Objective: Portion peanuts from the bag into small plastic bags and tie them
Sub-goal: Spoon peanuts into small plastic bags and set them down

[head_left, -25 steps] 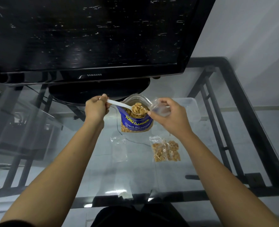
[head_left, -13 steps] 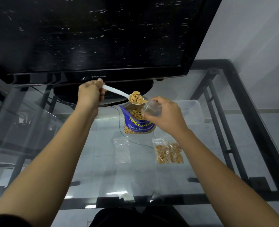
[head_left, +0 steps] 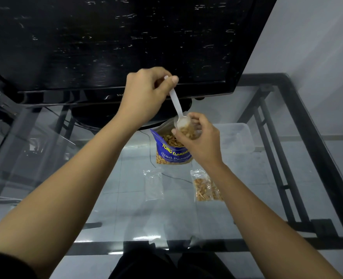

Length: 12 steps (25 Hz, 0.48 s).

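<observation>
The fingers (head_left: 173,79) of the left hand (head_left: 144,93) pinch the top of a white plastic spoon (head_left: 177,106), which now hangs steeply, bowl down. The right hand (head_left: 200,141) curls its fingers around a small clear bag (head_left: 190,130), holding it open just above the mouth of the blue peanut bag (head_left: 171,151). Half a second ago the spoon lay nearly level, heaped with peanuts beside the small bag; now its bowl is tipped inside the small bag's mouth and peanuts show within it. The left hand has risen and swung toward the right hand, so it sits in front of the television's lower edge.

The peanut bag stands upright on the glass surface (head_left: 110,208), its top open. Nearer the person lie an empty clear bag (head_left: 153,185) and, to its right, filled peanut packets (head_left: 205,187), partly hidden by the right forearm. A clear plastic container (head_left: 237,137) rests beyond the right hand. A large black television (head_left: 110,43) stands at the back of the surface, with a pale grey wall (head_left: 315,47) to its right. Black metal frame bars (head_left: 299,150) show through the glass.
</observation>
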{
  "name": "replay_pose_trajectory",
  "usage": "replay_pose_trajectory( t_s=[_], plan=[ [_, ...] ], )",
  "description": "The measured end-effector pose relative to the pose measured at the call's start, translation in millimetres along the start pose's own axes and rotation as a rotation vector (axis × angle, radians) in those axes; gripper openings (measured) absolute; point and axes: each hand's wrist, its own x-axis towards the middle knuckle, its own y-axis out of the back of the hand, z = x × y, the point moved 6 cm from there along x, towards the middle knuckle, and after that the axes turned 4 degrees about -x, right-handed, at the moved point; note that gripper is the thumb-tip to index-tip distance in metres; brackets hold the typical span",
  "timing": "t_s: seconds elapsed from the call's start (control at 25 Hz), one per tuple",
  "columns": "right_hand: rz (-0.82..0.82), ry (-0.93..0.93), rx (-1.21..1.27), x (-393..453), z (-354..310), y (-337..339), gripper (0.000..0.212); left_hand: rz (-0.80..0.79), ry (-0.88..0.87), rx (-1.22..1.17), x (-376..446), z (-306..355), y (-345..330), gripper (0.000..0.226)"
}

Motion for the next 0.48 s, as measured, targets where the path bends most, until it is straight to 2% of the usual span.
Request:
replay_pose_trajectory(
  t_s=[0.12, 0.32, 0.48],
  plan=[
    [-0.058, -0.032, 0.123, 0.4, -1.6, -1.3, 0.050, 0.034, -0.058, -0.001, -0.8, 12.0, 9.1, 0.024],
    [-0.170, -0.066, 0.235, -2.6, 5.6, -3.0, 0.035, 0.078, -0.085, -0.018, -1.9, 18.1, 18.6, 0.025],
    [-0.104, -0.102, 0.273, -12.1, 21.5, 12.9, 0.030, 0.319, 0.064, -0.124, 1.9, -25.1, 41.2, 0.027]
  ],
)
